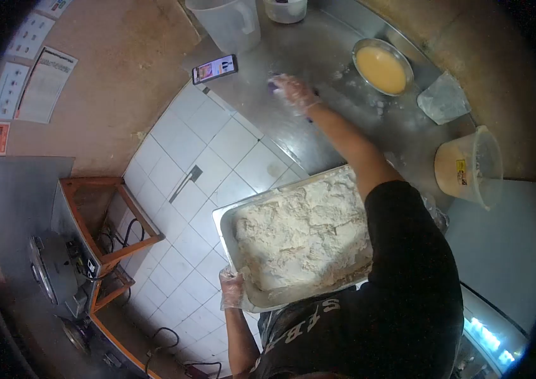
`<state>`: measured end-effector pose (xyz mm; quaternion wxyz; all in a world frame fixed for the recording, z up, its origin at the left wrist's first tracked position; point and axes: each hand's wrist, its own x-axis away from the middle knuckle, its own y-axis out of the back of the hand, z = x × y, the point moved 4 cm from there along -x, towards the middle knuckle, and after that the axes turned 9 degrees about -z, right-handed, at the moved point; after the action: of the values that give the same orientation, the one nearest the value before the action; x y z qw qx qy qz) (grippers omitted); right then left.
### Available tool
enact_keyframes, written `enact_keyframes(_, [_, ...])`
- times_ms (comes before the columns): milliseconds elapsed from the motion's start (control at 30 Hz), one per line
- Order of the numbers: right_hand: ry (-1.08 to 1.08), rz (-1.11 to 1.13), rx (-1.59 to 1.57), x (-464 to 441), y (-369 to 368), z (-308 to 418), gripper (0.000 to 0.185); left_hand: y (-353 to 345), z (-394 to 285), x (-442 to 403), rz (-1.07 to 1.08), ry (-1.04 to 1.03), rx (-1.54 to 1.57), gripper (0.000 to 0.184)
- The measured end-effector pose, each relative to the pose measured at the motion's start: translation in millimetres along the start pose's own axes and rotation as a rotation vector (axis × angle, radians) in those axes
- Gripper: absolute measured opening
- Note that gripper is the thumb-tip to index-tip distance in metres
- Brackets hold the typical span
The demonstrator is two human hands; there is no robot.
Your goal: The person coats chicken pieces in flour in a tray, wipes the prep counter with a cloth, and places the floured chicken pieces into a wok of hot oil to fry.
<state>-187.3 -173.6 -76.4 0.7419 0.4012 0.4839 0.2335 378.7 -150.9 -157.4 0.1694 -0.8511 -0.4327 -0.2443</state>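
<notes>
A: Hands?
B: Gloved. Left hand [232,289], 7 o'clock: fingers curled on the corner of the tray [274,298]. Right hand [293,95], 12 o'clock: appears half-closed round a purple item [273,87], perhaps cloth, at the counter [268,57].
A: Tray position?
B: Centre, toward 5; floury mix [306,230] inside.
A: Technique?
B: My judgement: tray level, left grip firm; right strokes flat, short of the phone [215,69] at 11 and bowl [410,74] at 1.
</notes>
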Motion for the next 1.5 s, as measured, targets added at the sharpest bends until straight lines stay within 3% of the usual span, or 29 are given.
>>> enact_keyframes(67, [-0.049,0.166,0.095,7.6,28.4,-34.5,0.032,2.6,9.0,-1.2,0.014,0.014,-0.055,0.021])
enact_keyframes(133, [-0.052,0.275,0.147,4.7,78.6,-25.3,0.035,2.3,10.3,-2.3,-0.045,-0.027,-0.07,0.012])
enact_keyframes(233, [-0.142,0.232,-0.106,39.8,105.5,-9.1,0.029,-8.6,-8.4,7.9,-0.053,0.008,0.012,0.012])
enact_keyframes(267, [0.125,0.276,-0.185,71.4,92.0,-13.7,0.026,-9.7,-15.0,12.8,-0.054,0.016,0.006,0.012])
enact_keyframes(333, [0.306,0.628,-0.259,105.8,98.3,6.6,0.027,-18.1,-26.8,15.3,-0.034,0.006,0.034,0.012])
enact_keyframes(367, [0.206,0.939,-0.258,116.2,111.4,24.0,0.03,-19.6,-28.1,16.0,-0.025,0.007,0.03,0.012])
enact_keyframes(400, [0.194,0.931,-0.253,122.3,116.7,14.8,0.03,-18.5,-30.9,14.9,-0.041,-0.029,-0.032,0.013])
enact_keyframes(467, [0.312,0.691,-0.366,136.1,138.8,-7.1,0.03,-17.2,-32.3,15.2,-0.048,-0.061,-0.099,0.013])
enact_keyframes(500, [0.504,0.476,-0.235,132.5,152.2,-18.1,0.032,-16.9,-30.8,15.3,-0.037,-0.055,-0.066,0.013])
enact_keyframes(533, [0.498,0.473,-0.228,131.8,160.9,-32.5,0.032,-17.2,-31.0,14.6,-0.027,-0.052,-0.031,0.012])
enact_keyframes(600, [-0.244,0.472,-0.1,120.1,180.4,-76.9,0.032,-23.9,-37.4,16.1,-0.042,-0.072,-0.032,0.012])
enact_keyframes(633, [-0.24,0.47,-0.098,124.9,191.1,-75.4,0.032,-23.3,-39.8,17.1,-0.069,-0.084,-0.037,0.013])
enact_keyframes(667, [-0.414,0.258,-0.295,129.8,210.6,-66.1,0.034,-19.3,-36.4,15.5,-0.075,-0.085,-0.034,0.013])
enact_keyframes(733, [-0.393,0.097,0.075,161.5,227.8,-72.6,0.037,-8.0,-19.9,7.3,-0.101,-0.032,-0.17,0.011])
enact_keyframes(767, [-0.177,0.14,0.635,205.3,220.1,-99.8,0.039,-3.9,-15.3,6.0,-0.11,-0.03,-0.16,0.011])
enact_keyframes(867, [-0.301,0.632,0.801,321.8,243.4,-53.0,0.049,-2.5,-14.3,5.2,-0.14,-0.012,-0.227,0.012])
enact_keyframes(900, [-0.038,0.687,0.916,381.2,251.6,-58.0,0.051,-9.1,-25.7,8.5,-0.096,-0.008,-0.129,0.013])
enact_keyframes(933, [-0.151,0.746,0.787,436.1,253.5,-70.0,0.051,-14.7,-33.1,11.6,-0.061,-0.006,-0.025,0.016])
enact_keyframes(1000, [-0.521,0.639,0.477,436.4,263.5,-38.8,0.049,-7.1,-22.9,6.5,-0.013,-0.03,-0.025,0.015])
enact_keyframes(1067, [-0.673,0.534,0.292,423.2,261.9,-14.8,0.047,0.7,5.9,0.1,0.071,-0.15,-0.042,0.017])
enact_keyframes(1100, [-0.678,0.502,0.227,407.6,251.8,-4.2,0.047,5.6,15.0,-0.2,0.068,-0.251,-0.054,0.018])
enact_keyframes(1133, [-0.675,0.483,0.16,391.5,239.5,6.3,0.046,5.2,12.6,9.4,0.08,-0.05,0.098,0.023])
enact_keyframes(1200, [-0.627,0.48,0.06,353.8,202.2,29.6,0.044,12.6,-16.0,21.9,0.035,-0.133,-0.332,0.03])
enact_keyframes(1233, [-0.59,0.489,0.009,330.6,181.1,41.5,0.043,19.3,-22.8,32.8,-0.117,-0.177,-0.36,0.029])
enact_keyframes(1300, [-0.489,0.536,-0.059,282.2,136.1,69.0,0.042,29.0,-24.1,30.2,-0.06,-0.343,-0.186,0.031])
enact_keyframes(1333, [-0.435,0.562,-0.081,262.1,121.0,81.6,0.041,47.0,-37.1,46.5,-0.157,-0.341,-0.16,0.031])
enact_keyframes(1400, [-0.358,0.604,-0.133,229.4,93.1,102.5,0.039,58.2,-57.8,76.8,-0.294,0.0,-0.228,0.035])
enact_keyframes(1467, [-0.294,0.614,-0.165,199.6,77.6,144.4,0.038,89.6,-17.3,73.5,-0.356,-0.045,-0.133,0.037])
enact_keyframes(1500, [-0.27,0.62,-0.181,188.5,67.5,159.8,0.037,107.1,6.7,66.4,-0.51,-0.147,-0.133,0.035])
